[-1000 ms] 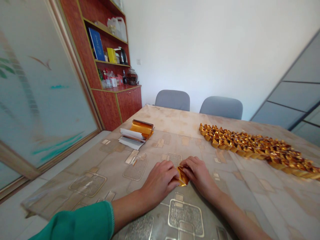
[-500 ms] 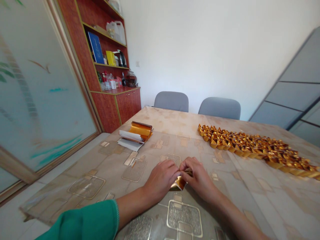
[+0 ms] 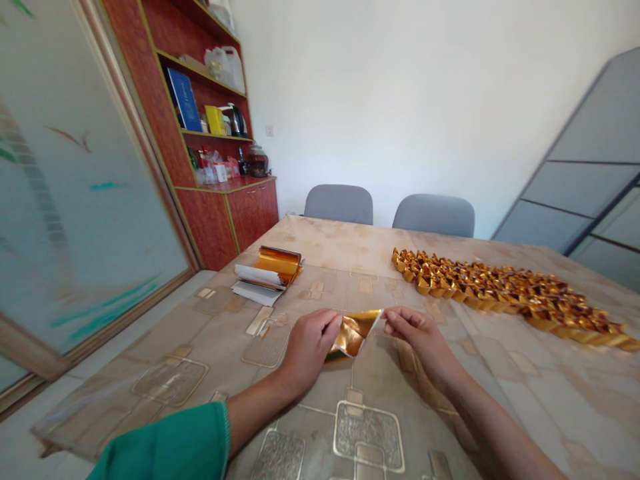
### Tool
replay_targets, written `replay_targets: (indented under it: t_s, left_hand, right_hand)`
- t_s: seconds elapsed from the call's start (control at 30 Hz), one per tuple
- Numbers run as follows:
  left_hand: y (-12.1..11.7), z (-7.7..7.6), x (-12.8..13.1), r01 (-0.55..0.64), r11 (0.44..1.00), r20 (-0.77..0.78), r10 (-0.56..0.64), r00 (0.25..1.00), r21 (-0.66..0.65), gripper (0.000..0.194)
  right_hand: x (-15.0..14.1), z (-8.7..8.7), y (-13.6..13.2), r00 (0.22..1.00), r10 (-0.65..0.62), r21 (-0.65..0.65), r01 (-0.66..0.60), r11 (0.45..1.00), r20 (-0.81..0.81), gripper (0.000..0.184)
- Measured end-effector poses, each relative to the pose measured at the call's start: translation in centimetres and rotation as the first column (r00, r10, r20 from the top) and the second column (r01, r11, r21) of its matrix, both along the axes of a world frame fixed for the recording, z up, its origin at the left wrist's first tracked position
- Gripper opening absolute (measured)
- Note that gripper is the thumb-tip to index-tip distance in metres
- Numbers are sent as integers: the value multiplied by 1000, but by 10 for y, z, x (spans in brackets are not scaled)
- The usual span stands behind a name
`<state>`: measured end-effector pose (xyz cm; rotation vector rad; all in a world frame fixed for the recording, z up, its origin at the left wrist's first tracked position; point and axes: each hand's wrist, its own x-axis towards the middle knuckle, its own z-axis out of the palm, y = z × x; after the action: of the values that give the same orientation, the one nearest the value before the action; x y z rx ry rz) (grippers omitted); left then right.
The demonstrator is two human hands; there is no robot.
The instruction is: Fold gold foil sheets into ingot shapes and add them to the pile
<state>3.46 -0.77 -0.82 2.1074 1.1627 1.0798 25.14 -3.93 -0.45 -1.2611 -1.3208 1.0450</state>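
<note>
Table (image 3: pixel 280 417) below; gold foil (image 3: pixel 353 333) between fingers (image 3: pixel 329 328).

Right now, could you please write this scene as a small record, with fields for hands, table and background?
left hand: holds the left side of the gold sheet
right hand: fingers at its upper right corner, grip unclear
table, left: curled stack of gold-and-white sheets
table, right: rows of folded gold pieces
background: two grey chairs, red-brown cabinet
</note>
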Motion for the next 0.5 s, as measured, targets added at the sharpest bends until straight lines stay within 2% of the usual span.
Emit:
replay_targets:
  t_s: [0.07,0.1,0.13,0.23,0.4,0.5]
  left_hand:
    - [2,1,0,-67,997,126,72,989,-41,38]
    - [2,0,1,-88,995,156,95,983,-51,38]
    - [1,0,1,-97,994,170,104,980,-52,38]
    - [-3,-2,2,-73,997,174,76,982,-26,37]
    - [-7,-4,3,-13,996,136,1,991,85,34]
    - [-7,-3,2,-2,989,139,-19,990,146,32]
  right_hand:
    - [-10,2,-6,999,20,-47,-22,999,-45,43]
    - [-18,3,-9,996,71,-68,-74,995,-48,44]
    - [-26,2,-13,984,176,-78,-179,981,-39,43]
    - [-49,-3,-19,948,306,-9,-308,951,-85,43]
    - [-58,-18,-19,961,229,40,-226,973,-154,29]
    - [-58,-21,-19,968,185,23,-184,983,-169,33]
